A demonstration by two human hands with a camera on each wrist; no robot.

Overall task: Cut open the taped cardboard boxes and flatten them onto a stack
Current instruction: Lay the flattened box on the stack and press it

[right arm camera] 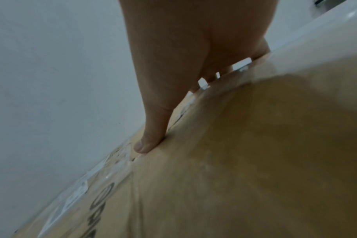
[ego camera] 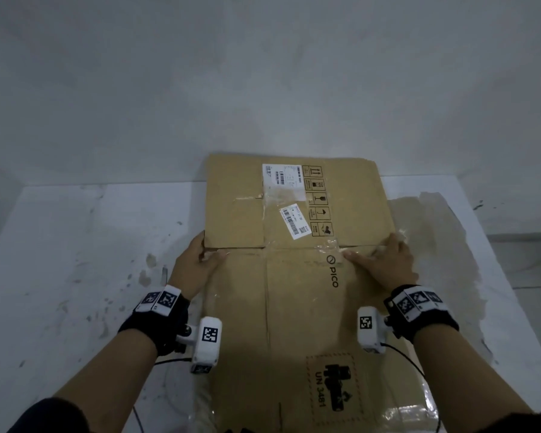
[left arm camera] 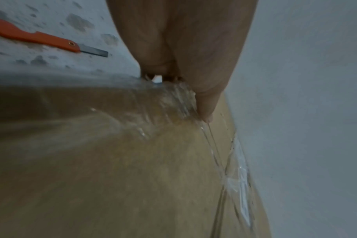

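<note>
Cardboard box [ego camera: 294,276], already flattened w/ clear tape on the seams, is lying on the white table [ego camera: 75,245], far flap tilting up toward the wall [ego camera: 263,73]. Left hand [ego camera: 197,260] is gripping its left edge at the fold, thumb on top, fingers under. Right hand [ego camera: 384,260] is doing likewise on the right edge, thumb pressing along the crease. Prob. light, stiff but springy, tape slick, so side edges look like the best hold. Orange knife [left arm camera: 41,37] is lying on the stained tabletop nearby.
</note>
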